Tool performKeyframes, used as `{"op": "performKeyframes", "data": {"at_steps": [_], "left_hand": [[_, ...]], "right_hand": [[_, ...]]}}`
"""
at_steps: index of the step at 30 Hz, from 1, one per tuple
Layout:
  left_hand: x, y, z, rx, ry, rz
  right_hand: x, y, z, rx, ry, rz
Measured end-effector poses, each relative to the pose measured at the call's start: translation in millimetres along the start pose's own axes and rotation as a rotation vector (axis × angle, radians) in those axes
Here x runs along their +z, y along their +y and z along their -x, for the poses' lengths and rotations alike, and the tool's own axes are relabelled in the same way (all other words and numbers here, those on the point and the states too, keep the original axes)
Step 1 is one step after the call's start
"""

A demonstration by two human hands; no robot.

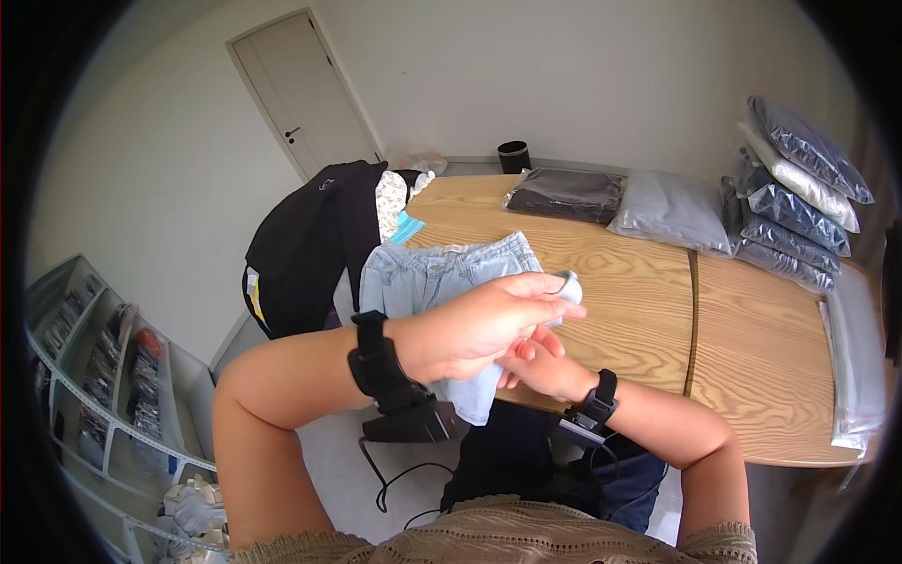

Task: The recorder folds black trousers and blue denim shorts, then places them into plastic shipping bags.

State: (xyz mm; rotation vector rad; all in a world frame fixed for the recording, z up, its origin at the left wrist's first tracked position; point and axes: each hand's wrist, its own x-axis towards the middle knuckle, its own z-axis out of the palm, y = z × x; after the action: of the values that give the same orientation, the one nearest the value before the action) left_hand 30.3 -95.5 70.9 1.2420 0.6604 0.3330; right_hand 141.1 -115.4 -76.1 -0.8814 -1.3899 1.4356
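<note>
A pair of light-blue denim pants (pixel 423 278) lies on the wooden table, waistband toward the far side and one end hanging over the near edge. My left hand (pixel 486 321) reaches across it, pinching a raised fold of the denim between thumb and fingers at the garment's right side. Just below, my right hand (pixel 546 366) is close to the left palm, its fingers curled and touching or almost touching the denim. Part of that hand is hidden, so its grip is unclear. Both wrists wear black straps with devices attached.
Black fabric with other clothes (pixel 310 247) is heaped at the table's left. Bagged garments (pixel 669 211) line the far edge, beside a tall stack of them (pixel 796 204). Flat clear plastic bags (pixel 856 359) lie at right. A shelf rack (pixel 190 395) stands left; cables (pixel 380 486) hang below.
</note>
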Motion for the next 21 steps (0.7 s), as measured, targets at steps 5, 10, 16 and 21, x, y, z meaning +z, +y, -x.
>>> {"op": "performKeyframes", "data": {"at_steps": [5, 10, 16, 21], "left_hand": [[-83, 35, -3, 0.203, 0.158, -0.043], [-245, 33, -9, 0.240, 0.833, -0.025], [-339, -24, -38, -0.148, 1.120, -0.211], [-386, -60, -46, -0.015, 0.849, 0.019]], "right_hand": [[-30, 35, -23, 0.214, 0.179, -0.073], [-37, 41, -33, 0.333, 0.188, -0.111], [-45, 40, -31, 0.422, 0.186, -0.084], [-39, 43, -34, 0.364, 0.126, -0.191]]}}
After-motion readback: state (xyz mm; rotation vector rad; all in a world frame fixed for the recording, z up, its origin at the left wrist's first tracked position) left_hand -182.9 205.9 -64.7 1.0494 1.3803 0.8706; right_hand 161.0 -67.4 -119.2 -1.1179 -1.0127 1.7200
